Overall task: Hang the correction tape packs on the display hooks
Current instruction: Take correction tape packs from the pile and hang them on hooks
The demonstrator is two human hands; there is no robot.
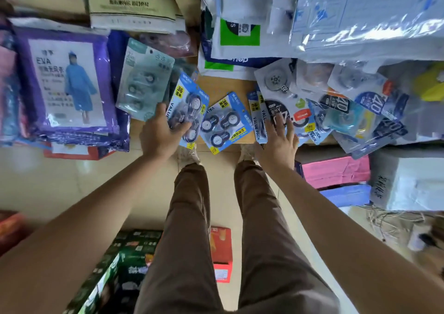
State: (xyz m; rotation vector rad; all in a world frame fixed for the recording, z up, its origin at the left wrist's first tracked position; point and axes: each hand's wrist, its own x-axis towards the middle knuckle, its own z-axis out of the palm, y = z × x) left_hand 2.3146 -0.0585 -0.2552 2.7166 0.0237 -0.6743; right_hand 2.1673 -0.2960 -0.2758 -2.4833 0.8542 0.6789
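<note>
Trousers (189, 217), floor (72, 181), table (223, 85) under tape packs (223, 121)

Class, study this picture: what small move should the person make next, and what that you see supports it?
Probably lift the blue pack clear of the table with the left hand, whose thumb and fingers already pinch its lower part. The right hand lies flat with fingers spread on the pile of packs and grips none, so it seems free to steady them.

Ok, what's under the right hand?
The right hand lies, fingers spread, on overlapping packs: a blue value pack and a black-reel pack. Whatever lies beneath its palm is covered.
</note>
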